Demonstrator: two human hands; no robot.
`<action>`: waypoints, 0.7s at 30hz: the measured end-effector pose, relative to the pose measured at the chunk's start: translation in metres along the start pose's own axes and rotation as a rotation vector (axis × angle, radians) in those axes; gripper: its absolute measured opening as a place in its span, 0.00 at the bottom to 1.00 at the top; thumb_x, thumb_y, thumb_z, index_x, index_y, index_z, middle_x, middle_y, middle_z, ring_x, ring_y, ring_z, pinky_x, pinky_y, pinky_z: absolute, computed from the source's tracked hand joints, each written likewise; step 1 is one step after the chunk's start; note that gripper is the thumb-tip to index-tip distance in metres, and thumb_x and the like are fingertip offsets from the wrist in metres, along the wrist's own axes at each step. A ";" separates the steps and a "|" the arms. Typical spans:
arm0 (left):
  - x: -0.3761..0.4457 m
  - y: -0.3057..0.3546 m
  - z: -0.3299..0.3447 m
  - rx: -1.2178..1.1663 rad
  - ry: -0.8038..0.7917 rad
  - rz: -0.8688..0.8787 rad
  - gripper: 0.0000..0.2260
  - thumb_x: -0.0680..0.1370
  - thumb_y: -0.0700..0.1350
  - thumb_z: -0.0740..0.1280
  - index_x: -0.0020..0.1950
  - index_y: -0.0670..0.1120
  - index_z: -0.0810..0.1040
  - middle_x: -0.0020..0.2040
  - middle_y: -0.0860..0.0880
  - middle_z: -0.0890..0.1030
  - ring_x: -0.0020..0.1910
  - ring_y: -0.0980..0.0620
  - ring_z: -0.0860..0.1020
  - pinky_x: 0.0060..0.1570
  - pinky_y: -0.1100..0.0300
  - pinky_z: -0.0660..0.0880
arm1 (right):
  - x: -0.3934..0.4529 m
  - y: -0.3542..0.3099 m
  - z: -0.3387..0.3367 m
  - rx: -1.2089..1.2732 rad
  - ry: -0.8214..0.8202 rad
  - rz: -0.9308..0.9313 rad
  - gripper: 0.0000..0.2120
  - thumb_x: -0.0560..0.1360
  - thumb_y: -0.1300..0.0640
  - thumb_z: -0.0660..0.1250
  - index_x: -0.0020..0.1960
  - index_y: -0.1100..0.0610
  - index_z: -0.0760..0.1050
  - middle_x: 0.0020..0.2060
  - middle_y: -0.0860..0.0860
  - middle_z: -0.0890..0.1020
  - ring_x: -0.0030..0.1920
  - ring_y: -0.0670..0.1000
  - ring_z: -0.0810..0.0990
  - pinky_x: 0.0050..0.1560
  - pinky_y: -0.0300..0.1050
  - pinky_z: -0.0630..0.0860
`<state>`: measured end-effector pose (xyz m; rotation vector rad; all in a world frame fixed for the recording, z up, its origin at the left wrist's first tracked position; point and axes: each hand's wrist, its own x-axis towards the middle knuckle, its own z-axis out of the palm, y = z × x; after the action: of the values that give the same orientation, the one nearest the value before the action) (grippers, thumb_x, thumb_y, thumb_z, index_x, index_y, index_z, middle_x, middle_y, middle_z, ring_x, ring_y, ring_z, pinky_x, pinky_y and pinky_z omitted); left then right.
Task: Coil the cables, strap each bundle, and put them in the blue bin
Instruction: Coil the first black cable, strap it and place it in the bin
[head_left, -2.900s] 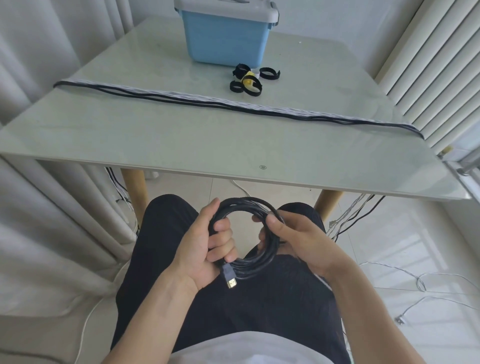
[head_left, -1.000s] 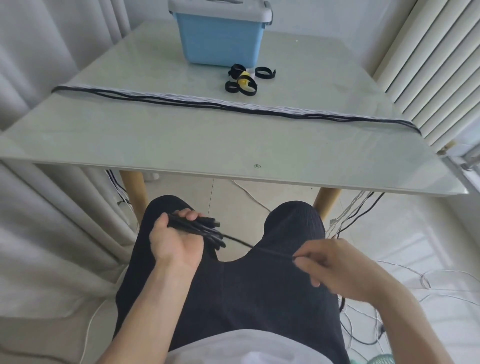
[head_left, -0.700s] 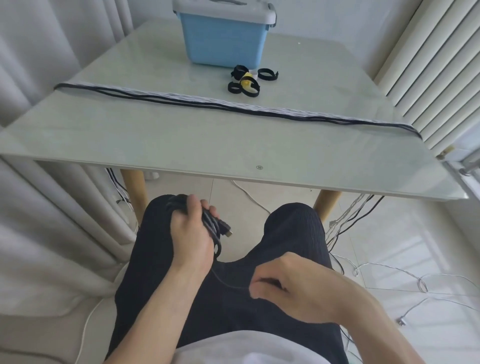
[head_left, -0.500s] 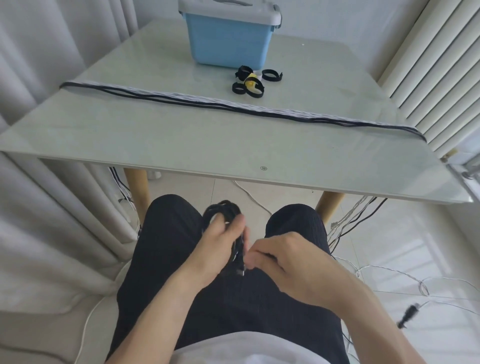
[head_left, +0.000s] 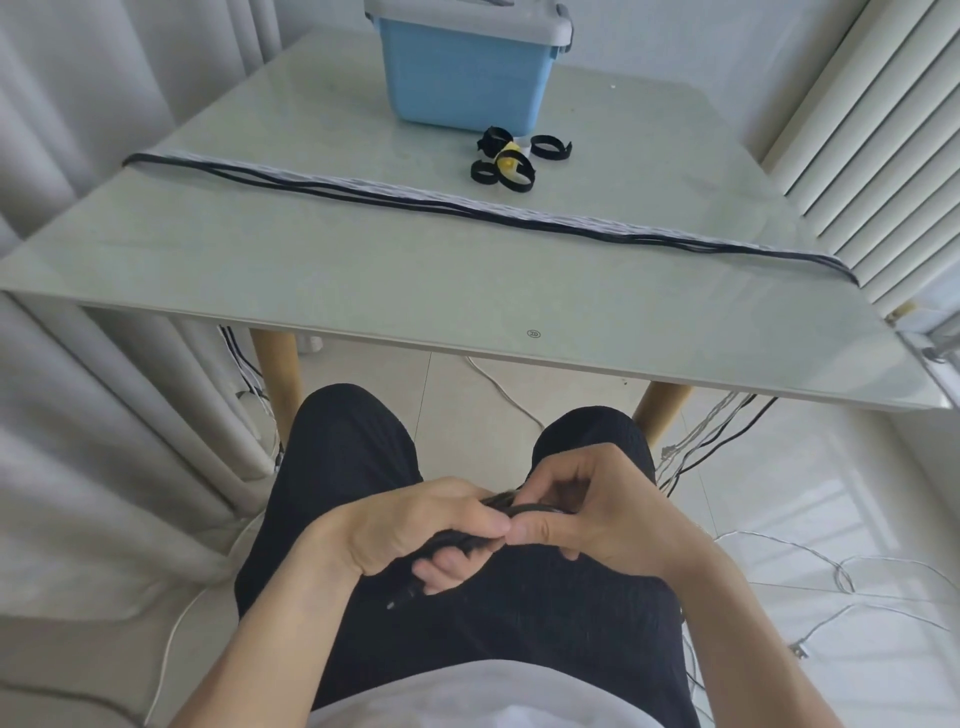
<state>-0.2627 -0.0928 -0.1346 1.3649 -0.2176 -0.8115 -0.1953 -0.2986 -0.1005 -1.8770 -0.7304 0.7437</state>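
A pale green glass-topped table (head_left: 363, 291) fills the upper half of the view, standing on light wooden legs (head_left: 278, 379). White curtains (head_left: 78, 389) hang in folds along the left side. A white ribbed radiator (head_left: 878, 130) runs up the right side. Below the table is a glossy white tiled floor (head_left: 831, 493). The seated person's lap is in black trousers (head_left: 353, 452), with the hem of a white shirt (head_left: 493, 691) at the bottom edge.
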 end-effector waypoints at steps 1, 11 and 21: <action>0.000 -0.001 -0.001 -0.014 0.014 0.010 0.16 0.77 0.56 0.62 0.45 0.42 0.70 0.28 0.48 0.64 0.23 0.52 0.60 0.29 0.60 0.64 | 0.000 0.001 0.002 0.011 0.024 -0.015 0.13 0.66 0.44 0.78 0.40 0.52 0.83 0.33 0.58 0.84 0.27 0.52 0.75 0.31 0.46 0.73; -0.008 -0.009 -0.009 -0.133 0.017 -0.018 0.21 0.79 0.62 0.59 0.43 0.44 0.73 0.27 0.49 0.66 0.23 0.53 0.61 0.29 0.60 0.65 | 0.010 0.011 0.018 -0.114 0.392 -0.125 0.15 0.66 0.40 0.75 0.34 0.51 0.78 0.25 0.46 0.78 0.26 0.42 0.71 0.29 0.34 0.67; 0.001 -0.029 -0.019 -0.654 -0.154 0.377 0.19 0.83 0.56 0.58 0.46 0.41 0.73 0.27 0.52 0.67 0.23 0.52 0.62 0.29 0.59 0.67 | 0.018 0.026 0.014 0.084 0.222 0.016 0.21 0.81 0.39 0.54 0.59 0.52 0.77 0.45 0.43 0.82 0.50 0.46 0.80 0.53 0.42 0.74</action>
<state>-0.2622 -0.0783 -0.1660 0.6201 -0.2877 -0.5922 -0.1898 -0.2871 -0.1327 -1.8545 -0.5360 0.5560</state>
